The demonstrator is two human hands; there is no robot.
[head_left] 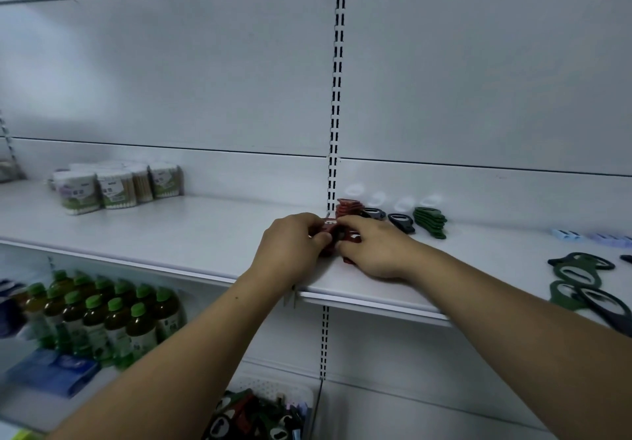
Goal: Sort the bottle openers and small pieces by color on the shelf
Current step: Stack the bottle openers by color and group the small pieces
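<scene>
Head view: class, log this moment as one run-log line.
hands: left hand and right hand both gripping red bottle openers | place: shelf | behind: red stack

Red bottle openers (348, 207): stacked at shelf (171, 234) rear. Black openers (400, 222): two, flat, beside them. Green stack (430, 222): further right. Loose green and black openers (578, 278): far right, overlapping.

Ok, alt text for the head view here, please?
Both hands, left hand and right hand, grip red bottle openers on a white shelf, before red stack, with green stack to the right.
</scene>
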